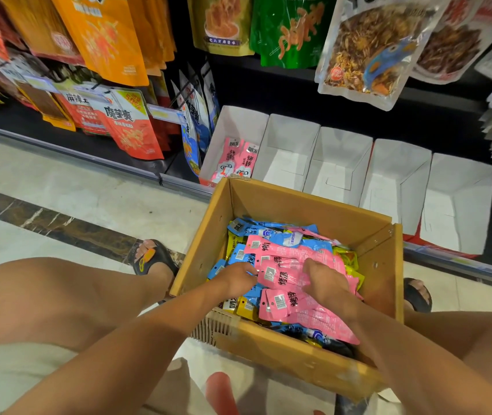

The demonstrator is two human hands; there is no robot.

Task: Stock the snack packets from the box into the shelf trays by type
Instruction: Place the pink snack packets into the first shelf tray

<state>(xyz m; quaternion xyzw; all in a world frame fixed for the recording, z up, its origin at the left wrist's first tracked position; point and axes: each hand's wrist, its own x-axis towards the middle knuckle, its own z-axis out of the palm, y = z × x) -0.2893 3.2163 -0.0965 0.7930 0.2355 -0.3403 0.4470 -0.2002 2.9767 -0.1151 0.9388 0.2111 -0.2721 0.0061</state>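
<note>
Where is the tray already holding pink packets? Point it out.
Head view: the leftmost white tray in the shelf row, just beyond the far left corner of the cardboard box.

Cardboard box (298,205) of pink, blue, yellow snack packets (283,278), white shelf trays (340,163) behind, leftmost tray (238,121) holding pink packets (234,158)

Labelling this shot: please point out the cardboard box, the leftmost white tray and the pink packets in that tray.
cardboard box (200,250), head view, outer left wall.
leftmost white tray (240,121), head view, bare back wall.
pink packets in that tray (229,157), head view, left packet's front.
</note>
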